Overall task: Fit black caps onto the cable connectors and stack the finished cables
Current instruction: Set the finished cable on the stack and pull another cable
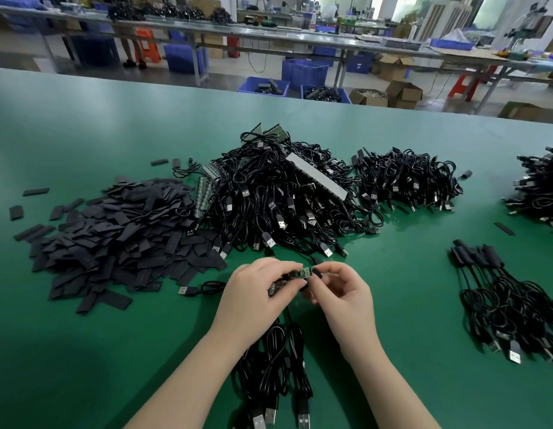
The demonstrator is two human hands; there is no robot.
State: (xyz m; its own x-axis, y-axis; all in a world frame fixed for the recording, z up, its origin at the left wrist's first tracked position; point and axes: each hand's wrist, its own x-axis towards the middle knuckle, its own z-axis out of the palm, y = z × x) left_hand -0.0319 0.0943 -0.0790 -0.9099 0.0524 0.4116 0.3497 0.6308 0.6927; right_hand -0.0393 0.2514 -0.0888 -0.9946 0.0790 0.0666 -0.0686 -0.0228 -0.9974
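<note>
Black cables (278, 363) hang below both hands. The left hand (256, 292) grips a small green circuit board (303, 271); the right hand (340, 289) pinches its other end. Left of them lies a heap of black caps (114, 236), beyond them a cable pile (278, 193), and capped cables (504, 298) lie to the right.

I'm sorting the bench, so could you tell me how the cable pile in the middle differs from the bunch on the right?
The middle pile is a tall, tangled heap; the right bunch is smaller and laid flat. Green circuit boards show bare in the middle pile; the right bunch's far ends wear black caps. Both are black USB cables on the green table.
</note>
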